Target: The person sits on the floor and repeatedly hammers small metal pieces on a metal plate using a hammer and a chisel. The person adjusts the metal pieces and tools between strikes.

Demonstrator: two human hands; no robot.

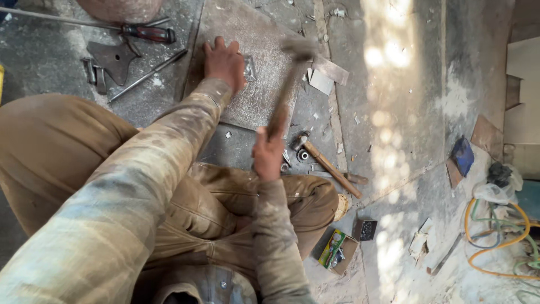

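I sit cross-legged on the floor in dusty clothes. My right hand [268, 151] grips the wooden handle of a hammer [289, 79], raised and blurred, its head above a grey metal plate [264, 84]. My left hand [224, 61] presses flat on a small shiny piece of sheet metal [249, 68] that lies on the plate, a little left of the hammer head.
A second hammer [329, 166] lies by my right knee. A red-handled screwdriver [147, 32], a thin rod [147, 75] and a dark metal cut-out [115, 58] lie at the upper left. Small boxes [340, 247] sit near my knee; orange and green hoses [495, 236] coil at the right.
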